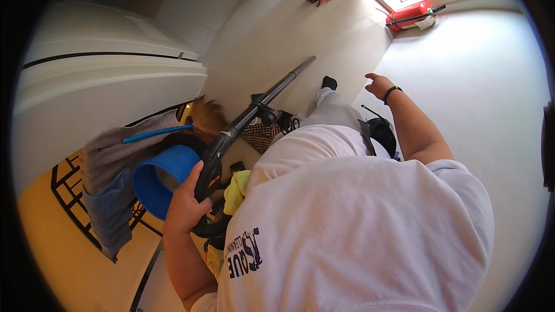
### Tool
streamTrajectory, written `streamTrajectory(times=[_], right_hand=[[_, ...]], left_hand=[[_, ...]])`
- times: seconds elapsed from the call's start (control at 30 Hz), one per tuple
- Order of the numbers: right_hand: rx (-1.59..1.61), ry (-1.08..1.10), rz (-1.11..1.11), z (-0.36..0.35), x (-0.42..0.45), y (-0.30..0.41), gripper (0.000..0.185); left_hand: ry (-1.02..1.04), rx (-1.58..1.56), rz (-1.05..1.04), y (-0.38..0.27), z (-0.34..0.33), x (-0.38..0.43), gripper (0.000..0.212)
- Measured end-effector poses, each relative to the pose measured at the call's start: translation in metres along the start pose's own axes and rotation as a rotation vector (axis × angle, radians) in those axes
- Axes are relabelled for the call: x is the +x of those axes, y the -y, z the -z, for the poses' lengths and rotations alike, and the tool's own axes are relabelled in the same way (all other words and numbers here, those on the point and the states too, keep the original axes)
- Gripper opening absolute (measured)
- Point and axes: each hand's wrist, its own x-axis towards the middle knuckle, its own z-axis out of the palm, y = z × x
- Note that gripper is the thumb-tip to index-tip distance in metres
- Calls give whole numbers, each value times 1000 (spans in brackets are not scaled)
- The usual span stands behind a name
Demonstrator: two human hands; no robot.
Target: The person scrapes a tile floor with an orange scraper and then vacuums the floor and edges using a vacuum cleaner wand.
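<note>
My left hand (188, 201) is wrapped around the curved black handle of a vacuum cleaner wand (249, 115). The wand slants up and away across the floor, and its narrow end points toward the far doorway. A ribbed dark part of the hose or grip curls below the hand, partly hidden by my arm. Beside that hand, a blue plastic bucket (145, 182) is tipped with its mouth facing me. A yellow cloth (236, 193) hangs at my left side. Held out near the white wall, my right hand (378, 86) has its fingers apart and nothing in them.
Grey and blue cloths (125, 151) drape over a black metal railing (71, 182) at left. A brown-bristled brush (208, 115) with a blue handle lies by them. A red fire extinguisher (412, 16) is near the bright doorway. A black pouch (381, 134) is at my waist.
</note>
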Motion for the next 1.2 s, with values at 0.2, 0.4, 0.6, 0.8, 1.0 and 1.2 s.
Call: streamTrajectory(times=[0.2, 0.4, 0.6, 0.8, 1.0, 1.2], right_hand=[[14, -13, 1, 3, 1, -2, 46], [10, -16, 1, -13, 0, -7, 47], [21, -26, 52, -9, -4, 6, 46], [28, -21, 11, -13, -4, -6, 46], [-6, 21, 30, -24, -7, 1, 46], [41, -33, 82, -10, -3, -8, 46]], left_hand=[[-72, 115, -46, 9, 5, -28, 69], [10, 82, -44, -9, 1, -10, 69], [35, 107, -59, 4, -5, -14, 69], [70, 167, -85, 7, 13, -36, 70], [102, 65, -150, -9, -8, 2, 69], [48, 99, -3, -7, 5, -20, 70]])
